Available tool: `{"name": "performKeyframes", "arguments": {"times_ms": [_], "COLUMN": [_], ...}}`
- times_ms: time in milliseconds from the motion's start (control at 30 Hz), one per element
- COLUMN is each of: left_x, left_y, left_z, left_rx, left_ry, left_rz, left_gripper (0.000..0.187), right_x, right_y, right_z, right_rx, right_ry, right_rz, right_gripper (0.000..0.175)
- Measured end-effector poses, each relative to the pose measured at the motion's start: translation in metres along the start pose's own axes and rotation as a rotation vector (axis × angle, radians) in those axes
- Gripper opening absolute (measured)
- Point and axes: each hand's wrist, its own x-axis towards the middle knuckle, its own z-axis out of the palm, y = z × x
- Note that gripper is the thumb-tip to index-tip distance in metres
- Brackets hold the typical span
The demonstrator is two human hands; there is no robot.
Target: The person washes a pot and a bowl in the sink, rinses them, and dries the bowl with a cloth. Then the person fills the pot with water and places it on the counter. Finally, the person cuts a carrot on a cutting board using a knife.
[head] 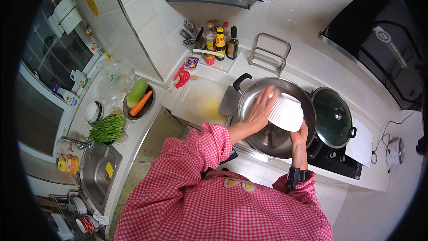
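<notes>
A white ribbed bowl [286, 115] is tipped far over above a large steel wok [255, 90]. My right hand [299, 133] grips the bowl at its lower right side. Blurred, my left hand [260, 109] is beside the bowl's left side, fingers extended; whether it touches the bowl is unclear. Dark liquid seems to lie in the wok's bottom [269, 137]. What the bowl contains is hidden from me. Left of the wok, a broad cleaver blade [228, 101] rests at the edge of a pale cutting board [200, 98] with a yellowish stain.
A glass-lidded pot [331, 117] stands right of the wok, on the black cooktop [337, 164]. Sauce bottles [220, 43] and a metal rack [270, 53] line the back. Leftward are a carrot [141, 103] and green gourd [137, 93] in a bowl, green stalks [107, 129] and a sink [97, 174].
</notes>
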Motion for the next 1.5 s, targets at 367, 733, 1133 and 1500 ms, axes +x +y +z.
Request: {"name": "performKeyframes", "arguments": {"times_ms": [367,733,1133,1500], "left_x": [0.01,0.011,-0.062,-0.382], "left_y": [-0.01,0.007,-0.031,-0.104], "left_z": [0.079,0.04,-0.165,-0.483], "left_rx": [-2.365,-1.093,-1.408,-0.421], "left_ry": [0.12,-0.186,0.221,0.968], "left_rz": [-0.775,-0.738,-0.554,-1.084], "left_gripper": [0.033,0.045,0.041,0.047], "right_x": [0.008,0.002,-0.017,-0.104], "right_y": [-0.032,-0.023,0.257,0.678], "right_z": [-0.006,0.005,0.147,0.118], "right_rx": [-0.334,-2.592,-1.821,-1.466], "right_ry": [0.104,0.271,-0.568,-1.105], "right_rz": [0.038,-0.343,-0.707,0.357], "right_gripper": [0.044,0.054,0.051,0.05]}}
